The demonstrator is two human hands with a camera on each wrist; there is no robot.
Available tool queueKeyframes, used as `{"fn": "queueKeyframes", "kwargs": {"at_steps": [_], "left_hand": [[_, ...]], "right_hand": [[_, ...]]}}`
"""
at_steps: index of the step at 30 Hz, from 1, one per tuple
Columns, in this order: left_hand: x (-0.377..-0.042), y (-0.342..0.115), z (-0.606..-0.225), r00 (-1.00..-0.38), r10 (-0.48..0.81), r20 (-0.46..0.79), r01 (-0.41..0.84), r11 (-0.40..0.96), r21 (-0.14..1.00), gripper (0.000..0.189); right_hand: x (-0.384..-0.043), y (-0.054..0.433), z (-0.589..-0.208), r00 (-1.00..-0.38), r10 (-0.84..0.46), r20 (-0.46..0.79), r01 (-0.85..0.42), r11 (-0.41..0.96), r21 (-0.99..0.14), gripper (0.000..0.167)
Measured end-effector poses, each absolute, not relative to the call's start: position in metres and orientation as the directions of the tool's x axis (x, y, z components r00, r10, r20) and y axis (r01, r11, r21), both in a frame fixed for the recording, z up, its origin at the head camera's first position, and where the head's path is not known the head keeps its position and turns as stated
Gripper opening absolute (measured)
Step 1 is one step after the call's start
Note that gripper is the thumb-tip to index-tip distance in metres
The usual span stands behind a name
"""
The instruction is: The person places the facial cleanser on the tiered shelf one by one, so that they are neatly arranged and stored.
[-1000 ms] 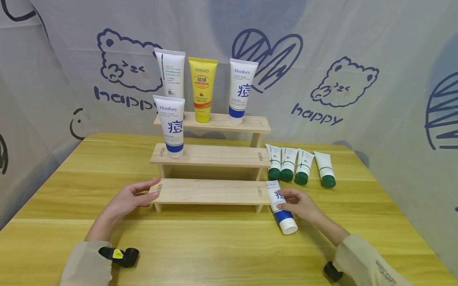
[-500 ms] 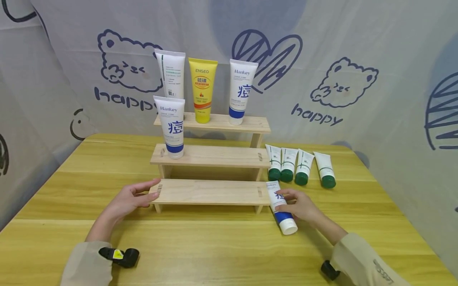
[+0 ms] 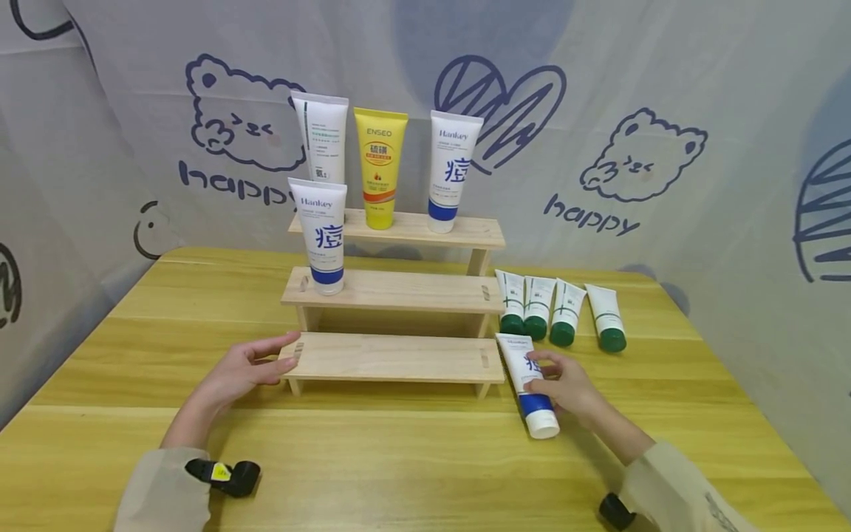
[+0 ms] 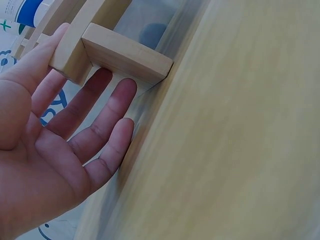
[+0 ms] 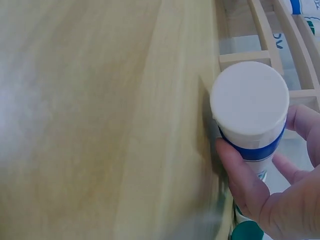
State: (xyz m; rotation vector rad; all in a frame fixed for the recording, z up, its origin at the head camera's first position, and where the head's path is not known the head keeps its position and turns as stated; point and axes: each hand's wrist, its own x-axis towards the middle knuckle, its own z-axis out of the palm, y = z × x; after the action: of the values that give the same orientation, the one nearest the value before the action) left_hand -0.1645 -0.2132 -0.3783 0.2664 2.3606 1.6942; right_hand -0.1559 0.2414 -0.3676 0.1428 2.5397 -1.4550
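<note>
A three-step wooden stand (image 3: 392, 356) sits mid-table. My left hand (image 3: 266, 358) is open, its straight fingers touching the left end of the lowest step. In the left wrist view the left hand (image 4: 100, 115) lies against the step's leg (image 4: 125, 55), thumb on top. A white tube with a blue band and white cap (image 3: 532, 403) lies on the table at the stand's right end. My right hand (image 3: 548, 377) grips it from the right. In the right wrist view the tube's cap (image 5: 249, 100) faces the camera, and fingers (image 5: 240, 175) curl round the blue band.
One white-and-blue tube (image 3: 323, 233) stands on the middle step. A white tube (image 3: 322, 140), a yellow one (image 3: 379, 166) and a white-and-blue one (image 3: 450, 170) stand on the top step. Several green-capped tubes (image 3: 561, 314) lie right of the stand. A printed cloth backdrop hangs behind the table.
My right hand's fingers have wrapped further round the lying tube, which has shifted slightly to the right. The left hand has stayed at the step's end.
</note>
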Motion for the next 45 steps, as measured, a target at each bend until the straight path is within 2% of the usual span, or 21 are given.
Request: {"fn": "queueKeyframes", "kwargs": {"at_steps": [16,25,30,37,40,45], "left_hand": [[-0.163,-0.216,-0.38,-0.96,0.266,-0.082,0.008,0.321,0.947,0.058],[-0.162,-0.216,-0.381,-0.962,0.259,-0.086,0.003,0.325,0.946,0.058],[-0.162,-0.216,-0.382,-0.962,0.262,-0.082,0.008,0.325,0.946,0.058],[-0.162,-0.215,-0.38,-0.961,0.264,-0.085,0.006,0.327,0.945,0.058],[-0.163,-0.214,-0.379,-0.96,0.266,-0.089,0.002,0.322,0.947,0.058],[-0.164,-0.214,-0.379,-0.958,0.273,-0.089,0.003,0.318,0.948,0.058]], "right_hand": [[-0.155,0.249,-0.357,-0.986,-0.1,-0.133,0.085,0.383,-0.92,0.065],[-0.158,0.249,-0.347,-0.995,-0.08,-0.055,0.026,0.331,-0.943,0.075],[-0.16,0.247,-0.338,-0.999,-0.045,0.021,-0.035,0.352,-0.935,0.077],[-0.159,0.242,-0.325,-0.999,0.007,0.037,-0.033,0.288,-0.957,0.078],[-0.168,0.247,-0.333,-0.996,0.009,0.087,-0.083,0.222,-0.971,0.079],[-0.207,0.276,-0.379,-0.972,-0.012,0.234,-0.234,0.071,-0.97,0.08]]}}
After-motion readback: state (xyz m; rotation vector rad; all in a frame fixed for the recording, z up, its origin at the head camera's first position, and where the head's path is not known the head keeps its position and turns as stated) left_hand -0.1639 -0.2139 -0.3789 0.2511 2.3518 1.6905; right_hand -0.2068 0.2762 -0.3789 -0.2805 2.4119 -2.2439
